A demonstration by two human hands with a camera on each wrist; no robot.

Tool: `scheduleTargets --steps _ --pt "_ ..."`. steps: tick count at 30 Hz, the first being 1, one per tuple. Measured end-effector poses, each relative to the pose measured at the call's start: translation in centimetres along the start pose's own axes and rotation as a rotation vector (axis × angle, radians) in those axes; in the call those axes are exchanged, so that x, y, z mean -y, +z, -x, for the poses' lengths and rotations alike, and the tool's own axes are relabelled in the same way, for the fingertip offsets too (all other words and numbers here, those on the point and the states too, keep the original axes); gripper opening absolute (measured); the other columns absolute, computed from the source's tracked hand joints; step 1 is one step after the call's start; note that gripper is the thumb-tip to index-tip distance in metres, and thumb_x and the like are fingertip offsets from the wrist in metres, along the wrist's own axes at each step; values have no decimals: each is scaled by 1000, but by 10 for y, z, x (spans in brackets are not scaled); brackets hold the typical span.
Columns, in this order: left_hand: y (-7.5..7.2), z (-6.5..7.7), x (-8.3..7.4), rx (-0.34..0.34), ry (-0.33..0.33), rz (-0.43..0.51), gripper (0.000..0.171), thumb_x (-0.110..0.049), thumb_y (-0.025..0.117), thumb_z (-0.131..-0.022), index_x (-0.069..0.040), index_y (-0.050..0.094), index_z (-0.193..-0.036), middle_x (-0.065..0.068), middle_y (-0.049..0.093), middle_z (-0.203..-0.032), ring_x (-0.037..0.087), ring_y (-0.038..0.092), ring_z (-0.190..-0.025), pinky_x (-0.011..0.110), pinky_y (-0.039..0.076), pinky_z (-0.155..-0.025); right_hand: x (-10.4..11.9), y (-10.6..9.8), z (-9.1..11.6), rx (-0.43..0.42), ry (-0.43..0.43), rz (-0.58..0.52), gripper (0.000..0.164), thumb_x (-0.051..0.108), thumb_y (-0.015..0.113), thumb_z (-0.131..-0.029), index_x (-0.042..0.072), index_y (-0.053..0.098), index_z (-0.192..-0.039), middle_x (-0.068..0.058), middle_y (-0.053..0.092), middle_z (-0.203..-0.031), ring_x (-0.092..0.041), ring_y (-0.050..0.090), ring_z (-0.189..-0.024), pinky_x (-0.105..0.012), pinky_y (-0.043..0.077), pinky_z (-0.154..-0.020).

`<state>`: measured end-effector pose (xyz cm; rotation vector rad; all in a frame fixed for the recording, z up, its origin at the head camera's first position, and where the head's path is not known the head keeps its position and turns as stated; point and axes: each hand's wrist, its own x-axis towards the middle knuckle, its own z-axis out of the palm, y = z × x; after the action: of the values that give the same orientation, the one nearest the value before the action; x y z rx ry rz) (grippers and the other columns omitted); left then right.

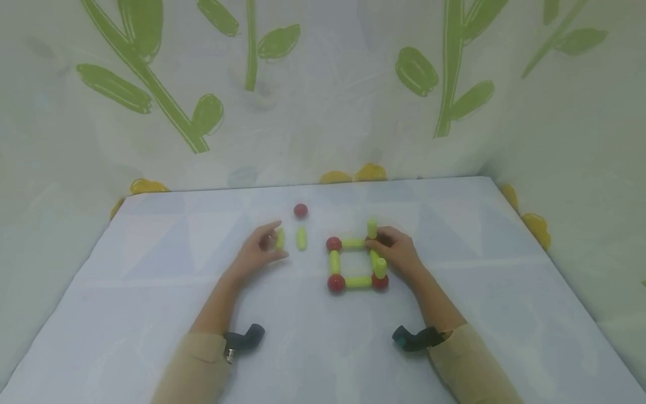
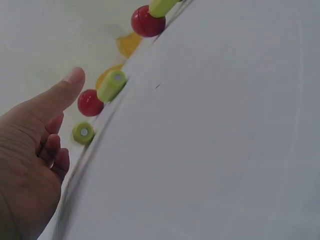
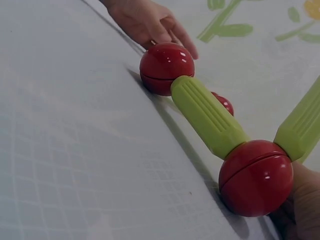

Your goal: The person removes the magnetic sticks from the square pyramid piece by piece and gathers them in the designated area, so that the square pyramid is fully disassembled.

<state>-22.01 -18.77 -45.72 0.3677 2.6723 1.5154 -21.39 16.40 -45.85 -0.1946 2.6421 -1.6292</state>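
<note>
A square frame of red balls and light-green ribbed rods lies on the table in the head view; its near left ball and near rod show clearly. Two rods stand upright on its right corners, a far one and a near one. My right hand pinches the far right corner's ball, which the fingers mostly cover. To the left, my left hand has thumb and fingers spread around a loose green rod, apparently without gripping it.
Beside that rod lies another loose green rod, with a loose red ball behind it. A pale cloth with faint triangles covers the table. Leaf-patterned fabric walls rise at the back and sides.
</note>
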Motion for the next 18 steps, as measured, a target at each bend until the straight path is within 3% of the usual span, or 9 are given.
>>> scheduleTargets --steps 3,9,15,18 --pt "6 3 -10 -7 38 -1 71 -18 79 -76 -13 46 -139 9 53 -111 23 46 -98 38 41 -87 1 0 1 -2 -2 -13 34 33 73 -82 13 67 -109 -4 67 -104 -19 60 -99 -36 48 -91" --pt "25 6 -36 40 97 22 68 -17 76 -79 -15 45 -140 7 53 -115 23 50 -104 40 46 -89 3 3 2 -7 -13 -25 34 30 73 -83 11 66 -110 -6 67 -104 -20 60 -100 -36 49 -91" --pt "51 4 -60 76 252 112 69 -9 77 -77 -7 45 -138 12 55 -118 25 53 -109 41 47 -94 0 3 0 -10 -9 -30 32 31 73 -82 13 67 -108 -4 67 -103 -19 60 -99 -36 48 -91" --pt "65 3 -72 108 302 151 70 -9 77 -77 -9 44 -139 14 56 -118 25 54 -109 41 46 -96 0 3 -1 -6 -20 -29 33 32 73 -82 12 67 -108 -4 68 -103 -18 60 -98 -35 49 -90"
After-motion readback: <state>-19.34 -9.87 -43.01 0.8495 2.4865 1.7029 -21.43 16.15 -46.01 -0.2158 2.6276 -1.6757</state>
